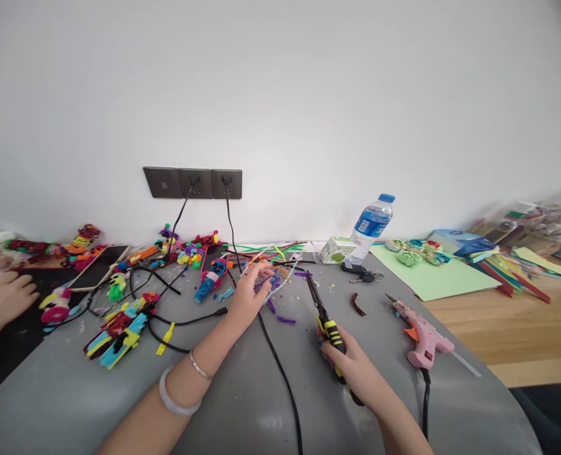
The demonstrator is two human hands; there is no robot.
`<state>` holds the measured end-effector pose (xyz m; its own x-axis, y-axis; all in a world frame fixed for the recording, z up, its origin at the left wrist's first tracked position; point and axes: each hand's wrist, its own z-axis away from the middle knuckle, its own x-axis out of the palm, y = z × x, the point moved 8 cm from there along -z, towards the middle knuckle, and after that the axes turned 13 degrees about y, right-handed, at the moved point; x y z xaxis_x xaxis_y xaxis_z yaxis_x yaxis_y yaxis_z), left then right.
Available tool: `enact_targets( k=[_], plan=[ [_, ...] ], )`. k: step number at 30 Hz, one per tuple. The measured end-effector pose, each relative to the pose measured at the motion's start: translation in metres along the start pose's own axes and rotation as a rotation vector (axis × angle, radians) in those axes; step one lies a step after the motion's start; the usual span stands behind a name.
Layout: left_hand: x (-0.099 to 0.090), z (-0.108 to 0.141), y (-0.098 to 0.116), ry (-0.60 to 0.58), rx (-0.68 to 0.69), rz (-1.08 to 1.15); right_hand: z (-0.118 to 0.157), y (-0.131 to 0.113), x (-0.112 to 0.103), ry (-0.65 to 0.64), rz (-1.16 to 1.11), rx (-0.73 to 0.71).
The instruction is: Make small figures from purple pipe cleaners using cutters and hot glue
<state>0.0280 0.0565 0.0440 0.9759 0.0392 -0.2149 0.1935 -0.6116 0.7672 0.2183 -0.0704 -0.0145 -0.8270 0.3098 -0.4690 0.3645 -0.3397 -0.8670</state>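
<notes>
My right hand [349, 360] is wrapped round the black-and-yellow handles of long-nose pliers [328, 325], whose jaws point away from me over the grey table. My left hand [252, 291] reaches in among loose pipe cleaners [285, 253] near the wall, its fingers stretched out and the thumb apart. Some of the fingertips are hard to make out against the coloured stems. Short purple pipe cleaner pieces [286, 320] lie just right of that hand. To its left is a blue pipe cleaner figure [210, 281]. A dark brown curved piece [357, 304] lies right of the pliers.
A pink glue gun [425, 338] rests at right, its cord trailing forward. Behind stand a water bottle [373, 221] and small box [337, 249], with keys [363, 273] beside them. Black cables [280, 366] cross the table. Another person's hand [6, 297] is at far left, near a phone [100, 268].
</notes>
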Motion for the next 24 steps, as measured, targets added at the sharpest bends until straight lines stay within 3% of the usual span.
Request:
enact_targets(
  k=[8, 24],
  plan=[
    [0.001, 0.002, 0.007, 0.005, 0.075, 0.013, 0.005, -0.019, 0.001, 0.019, 0.095, -0.112],
    [0.002, 0.003, 0.014, -0.007, 0.148, 0.019, 0.008, -0.022, 0.008, -0.071, 0.163, -0.201]
  ],
)
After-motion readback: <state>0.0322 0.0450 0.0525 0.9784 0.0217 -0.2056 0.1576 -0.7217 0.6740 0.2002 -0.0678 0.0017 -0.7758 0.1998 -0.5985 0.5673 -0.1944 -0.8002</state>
